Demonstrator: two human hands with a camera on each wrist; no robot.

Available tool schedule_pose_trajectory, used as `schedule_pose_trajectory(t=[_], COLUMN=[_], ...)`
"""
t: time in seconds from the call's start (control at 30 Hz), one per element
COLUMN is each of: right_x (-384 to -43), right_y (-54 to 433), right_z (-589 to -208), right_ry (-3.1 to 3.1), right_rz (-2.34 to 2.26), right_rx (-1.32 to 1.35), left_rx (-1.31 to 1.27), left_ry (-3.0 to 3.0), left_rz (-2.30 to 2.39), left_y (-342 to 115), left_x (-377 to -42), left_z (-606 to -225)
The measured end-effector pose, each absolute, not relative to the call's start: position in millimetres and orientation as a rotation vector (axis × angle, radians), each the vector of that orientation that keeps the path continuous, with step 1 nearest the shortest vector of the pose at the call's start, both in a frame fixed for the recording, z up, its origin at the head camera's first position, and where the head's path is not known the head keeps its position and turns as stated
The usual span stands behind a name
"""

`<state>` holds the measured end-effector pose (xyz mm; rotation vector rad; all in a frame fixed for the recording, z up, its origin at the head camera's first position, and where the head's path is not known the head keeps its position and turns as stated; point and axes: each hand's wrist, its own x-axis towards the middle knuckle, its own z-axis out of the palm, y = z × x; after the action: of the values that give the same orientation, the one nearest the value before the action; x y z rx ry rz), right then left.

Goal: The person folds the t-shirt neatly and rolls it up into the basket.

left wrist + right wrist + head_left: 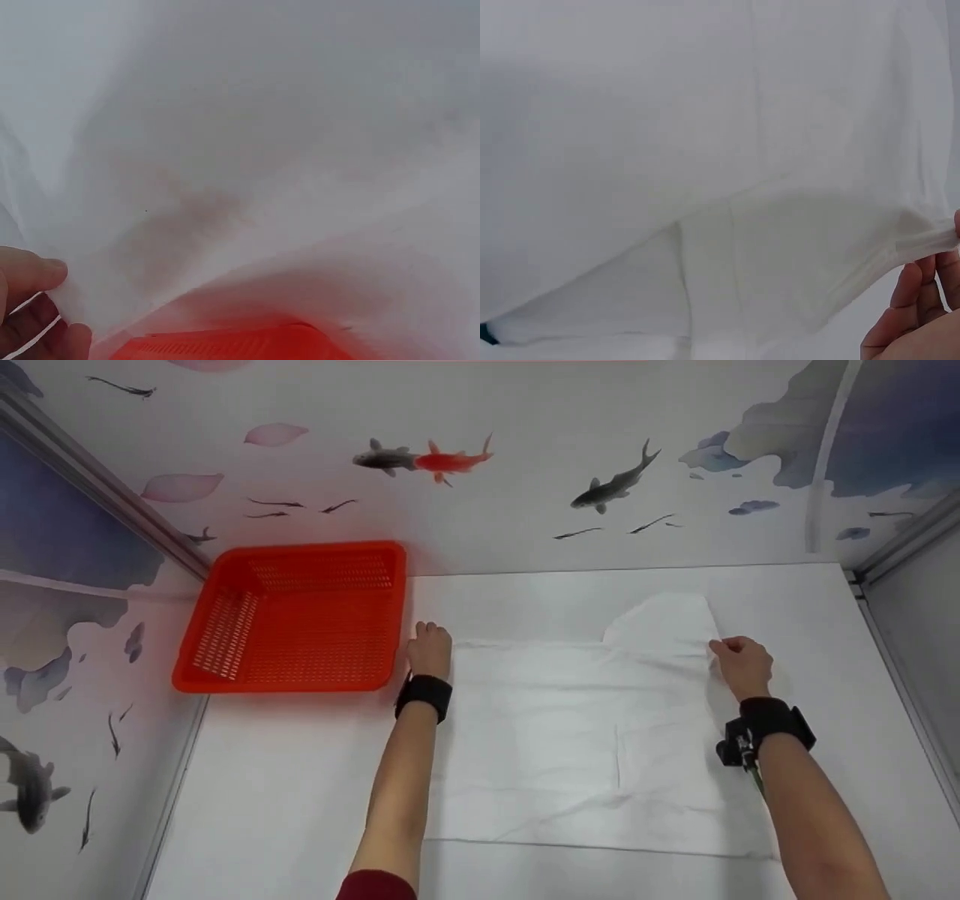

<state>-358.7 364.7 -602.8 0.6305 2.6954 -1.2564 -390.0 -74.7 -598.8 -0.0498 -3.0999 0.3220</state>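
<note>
A thin white cloth (540, 735), folded into a rough rectangle with soft creases, lies on the white table. Its far left corner is pinched by my left hand (431, 651), beside the red basket. In the left wrist view the fingertips (49, 274) hold the fabric (225, 150), which spreads across most of the picture. At the far right side, my right hand (744, 666) grips the cloth's edge, just below a rounded flap (664, 622) that sticks out past the far edge. The right wrist view shows bunched fabric (922, 238) between the fingers and a raised lower layer.
A red plastic basket (322, 649) with slotted walls stands at the back left, close to my left hand. Behind the table (285, 795) rises a wall (510, 510) printed with fish and petals. Side panels border the left and right.
</note>
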Motion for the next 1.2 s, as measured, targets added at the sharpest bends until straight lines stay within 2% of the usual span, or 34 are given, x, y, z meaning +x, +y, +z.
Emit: schedule_pose_trajectory(t=[0.3,0.63,1.03,1.2], right_x=[-333,-283,-237,-229], right_y=[370,376,374,379], right_z=[-582,-580,-608,-624], right_ry=[2.731,2.662,2.725,2.765], right_rz=[-1.379,-1.436,-1.326,-1.188], right_rx=[0.597,0.63,0.613,0.489], left_rx=[-0.112,-0.375,-0.476,-0.456], left_ry=[-2.795,-2.674,-2.661,-2.733], left_rz=[0.473,0.44,0.33,0.214], left_y=[-86,-111,-131,-130], left_x=[-358,-309,-268,-259], left_z=[-605,-622,-648,-655])
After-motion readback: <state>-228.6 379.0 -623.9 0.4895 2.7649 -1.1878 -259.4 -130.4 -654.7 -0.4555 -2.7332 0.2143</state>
